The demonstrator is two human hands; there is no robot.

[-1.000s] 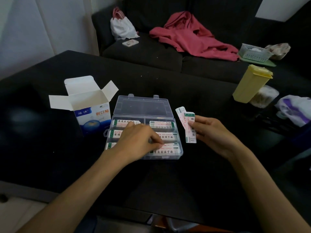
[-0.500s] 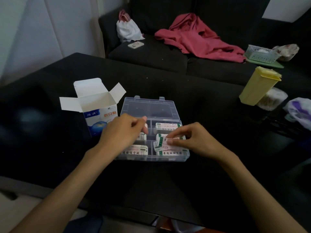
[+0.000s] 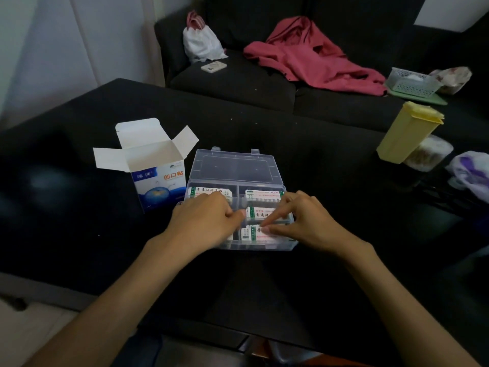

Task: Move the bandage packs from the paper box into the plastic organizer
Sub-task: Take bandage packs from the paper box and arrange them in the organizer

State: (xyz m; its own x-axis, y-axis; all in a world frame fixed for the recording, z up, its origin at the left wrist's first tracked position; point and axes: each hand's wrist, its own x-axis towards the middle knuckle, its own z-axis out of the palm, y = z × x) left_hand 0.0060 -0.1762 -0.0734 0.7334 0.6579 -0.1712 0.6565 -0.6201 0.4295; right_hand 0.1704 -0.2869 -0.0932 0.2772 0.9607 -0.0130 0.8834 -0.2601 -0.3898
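Observation:
The clear plastic organizer (image 3: 232, 168) lies open on the black table, its lid tilted back. White bandage packs (image 3: 262, 195) with green ends and red print fill its compartments. My left hand (image 3: 203, 221) rests on the left compartments with loosely bent fingers and hides the packs beneath it. My right hand (image 3: 304, 223) reaches in from the right, and its index fingertip and thumb pinch the bandage pack (image 3: 251, 233) in the near right compartment. The white and blue paper box (image 3: 156, 176) stands left of the organizer with its flaps open; its inside is not visible.
A yellow lidded container (image 3: 407, 131) and a clear tub stand at the table's right, beside a plastic bag (image 3: 471, 176). Behind the table is a dark sofa with a red garment (image 3: 312, 54), a white bag, a phone and a basket.
My right hand carried its bandage packs from beside the organizer into the near right compartment. My left hand shifted back onto the left compartments. The camera view moved closer.

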